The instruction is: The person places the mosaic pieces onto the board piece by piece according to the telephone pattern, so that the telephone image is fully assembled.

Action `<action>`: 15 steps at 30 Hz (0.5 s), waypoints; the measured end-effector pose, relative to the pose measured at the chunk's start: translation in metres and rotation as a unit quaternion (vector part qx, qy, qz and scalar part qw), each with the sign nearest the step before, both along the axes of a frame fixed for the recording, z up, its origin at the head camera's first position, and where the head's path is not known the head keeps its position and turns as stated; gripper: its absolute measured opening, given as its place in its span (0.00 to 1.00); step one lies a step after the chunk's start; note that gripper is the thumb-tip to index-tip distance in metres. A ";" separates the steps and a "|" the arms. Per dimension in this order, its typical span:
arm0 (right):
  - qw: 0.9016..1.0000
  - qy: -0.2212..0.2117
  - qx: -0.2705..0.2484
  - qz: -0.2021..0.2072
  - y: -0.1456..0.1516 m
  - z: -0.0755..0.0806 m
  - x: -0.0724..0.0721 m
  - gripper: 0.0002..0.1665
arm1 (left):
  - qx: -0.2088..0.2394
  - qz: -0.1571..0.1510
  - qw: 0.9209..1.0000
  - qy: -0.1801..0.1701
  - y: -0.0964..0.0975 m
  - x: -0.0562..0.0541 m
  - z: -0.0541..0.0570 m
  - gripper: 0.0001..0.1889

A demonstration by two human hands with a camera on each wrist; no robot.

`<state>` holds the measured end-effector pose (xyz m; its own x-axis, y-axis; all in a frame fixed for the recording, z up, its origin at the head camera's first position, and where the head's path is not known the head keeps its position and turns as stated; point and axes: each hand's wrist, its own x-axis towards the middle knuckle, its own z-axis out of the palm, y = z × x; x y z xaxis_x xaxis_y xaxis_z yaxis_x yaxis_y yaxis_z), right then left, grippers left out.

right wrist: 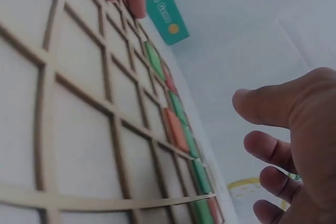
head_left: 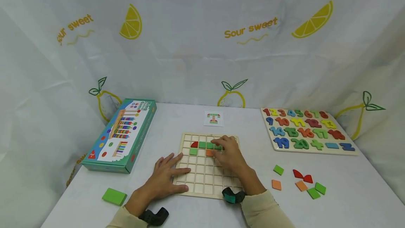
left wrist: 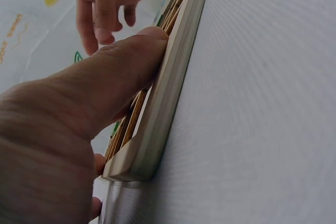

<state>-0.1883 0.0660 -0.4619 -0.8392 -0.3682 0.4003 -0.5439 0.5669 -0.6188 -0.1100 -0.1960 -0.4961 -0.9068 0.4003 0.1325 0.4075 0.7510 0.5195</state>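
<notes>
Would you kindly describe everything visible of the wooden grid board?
The grid board is pale, apparently wooden, with strips dividing it into squarish cells. It lies flat on the white table; red pieces, green pieces and an orange piece sit toward its far side. The left hand touches its left side; the right hand hangs over it.

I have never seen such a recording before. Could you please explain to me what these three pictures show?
There is no machine here: a person is working with bare hands. The large picture comes from a camera worn on the head, looking forward and down. The other two come from cameras on the left and right wrists.

On the white table lie a wooden grid board with coloured tiles, loose pieces, a picture card, a number puzzle and a game box.

The left hand rests spread on the board. The right hand is over the tiles, and no piece shows in it.
</notes>
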 end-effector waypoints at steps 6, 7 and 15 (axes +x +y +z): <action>1.000 0.006 -0.013 -0.003 0.024 0.032 0.013 0.20 | 0.003 -0.003 1.000 -0.004 0.001 0.000 -0.001 0.31; 1.000 0.011 -0.012 -0.004 0.029 0.037 0.016 0.20 | 0.003 -0.003 1.000 -0.004 0.001 0.000 0.000 0.31; 0.999 0.040 0.006 -0.005 0.068 0.063 0.038 0.21 | 0.002 -0.003 1.000 -0.004 0.000 0.001 0.001 0.31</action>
<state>-0.1506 0.1342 -0.3994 -0.8085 -0.3652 0.4616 -0.5854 0.5799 -0.5666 -0.1088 -0.1961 -0.4954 -0.9054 0.4051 0.1272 0.4079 0.7464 0.5259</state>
